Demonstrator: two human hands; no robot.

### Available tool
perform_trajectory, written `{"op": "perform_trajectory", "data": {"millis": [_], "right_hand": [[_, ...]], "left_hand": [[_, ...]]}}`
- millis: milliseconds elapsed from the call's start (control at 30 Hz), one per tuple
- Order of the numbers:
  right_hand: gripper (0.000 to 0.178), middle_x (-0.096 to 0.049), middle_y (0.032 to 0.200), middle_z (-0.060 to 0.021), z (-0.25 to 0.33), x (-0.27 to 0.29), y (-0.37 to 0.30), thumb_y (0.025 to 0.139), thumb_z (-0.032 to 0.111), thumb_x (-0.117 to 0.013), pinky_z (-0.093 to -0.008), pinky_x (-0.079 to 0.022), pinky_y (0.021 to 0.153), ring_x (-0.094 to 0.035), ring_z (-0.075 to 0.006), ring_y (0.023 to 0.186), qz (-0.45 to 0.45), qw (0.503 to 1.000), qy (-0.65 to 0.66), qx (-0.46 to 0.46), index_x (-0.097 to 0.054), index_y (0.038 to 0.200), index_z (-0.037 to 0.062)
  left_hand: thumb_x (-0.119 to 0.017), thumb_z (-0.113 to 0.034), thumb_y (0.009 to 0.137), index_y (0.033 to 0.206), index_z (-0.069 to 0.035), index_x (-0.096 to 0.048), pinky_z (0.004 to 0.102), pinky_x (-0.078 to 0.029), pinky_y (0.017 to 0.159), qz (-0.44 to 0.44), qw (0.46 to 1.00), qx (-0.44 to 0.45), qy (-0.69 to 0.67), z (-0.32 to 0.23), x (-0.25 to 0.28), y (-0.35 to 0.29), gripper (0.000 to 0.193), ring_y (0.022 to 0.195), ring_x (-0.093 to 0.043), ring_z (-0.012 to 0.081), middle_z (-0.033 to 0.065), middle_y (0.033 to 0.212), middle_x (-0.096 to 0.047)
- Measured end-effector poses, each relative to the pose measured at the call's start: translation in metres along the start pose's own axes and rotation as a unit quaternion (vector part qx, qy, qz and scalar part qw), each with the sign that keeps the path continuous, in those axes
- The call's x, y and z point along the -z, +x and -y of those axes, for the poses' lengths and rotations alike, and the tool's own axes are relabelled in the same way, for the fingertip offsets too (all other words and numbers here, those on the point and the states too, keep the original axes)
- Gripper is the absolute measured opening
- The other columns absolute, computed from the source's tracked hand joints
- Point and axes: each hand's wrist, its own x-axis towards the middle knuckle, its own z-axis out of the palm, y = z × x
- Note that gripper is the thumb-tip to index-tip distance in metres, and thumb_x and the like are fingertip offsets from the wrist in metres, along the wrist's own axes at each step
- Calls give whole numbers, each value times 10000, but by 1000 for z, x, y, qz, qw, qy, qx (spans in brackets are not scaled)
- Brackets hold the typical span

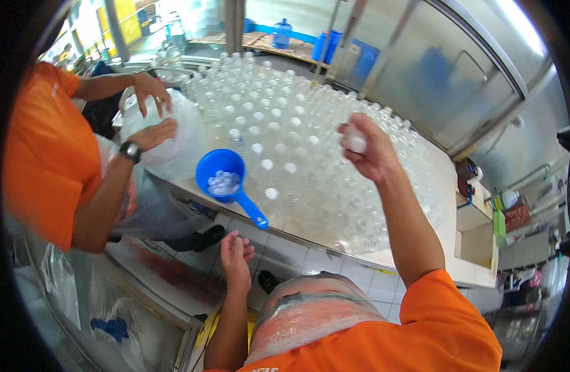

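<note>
Over the table (445,177), the right hand (370,149) is clutching a white cap (357,144) — the left hand (236,255) hanging half-curled — with some bottles (271,193) already capped, others standing bare.

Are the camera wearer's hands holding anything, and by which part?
The right hand holds a white rounded thing in its curled fingers; blur hides exactly where it is gripped. The left hand looks empty.

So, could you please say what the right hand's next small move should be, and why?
Probably lower the right hand towards the bottles: it holds what looks like a white cap, and many bottles around it appear uncapped.
</note>
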Motion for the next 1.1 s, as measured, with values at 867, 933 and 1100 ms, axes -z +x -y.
{"op": "perform_trajectory", "data": {"millis": [867,933,1100], "right_hand": [[284,-651,1260,-186,-148,558,-242,903,315,-811,-508,-502,997,-626,-387,1166,-450,742,-490,84,-714,1042,87],[260,-613,1366,-192,-133,578,-239,925,317,-800,-500,-473,1061,-589,-375,1267,-443,774,-426,152,-723,1062,110],[243,-666,1248,-124,-85,618,-245,993,302,-757,-385,-479,1019,-611,-270,1190,-385,888,-219,127,-725,1068,73]], "left_hand": [[-726,-75,961,1430,-19,-573,287,-538,790,469,808,-87,345,143,-314,-181,496,900,-650,121,73,1042,-707],[-726,-86,965,1515,-10,-474,284,-539,768,462,821,-69,329,189,-360,-199,609,858,-657,125,79,1021,-711],[-740,-142,955,1599,-20,-354,329,-551,683,357,815,-140,435,246,-458,-217,761,696,-678,184,112,825,-714]]}}
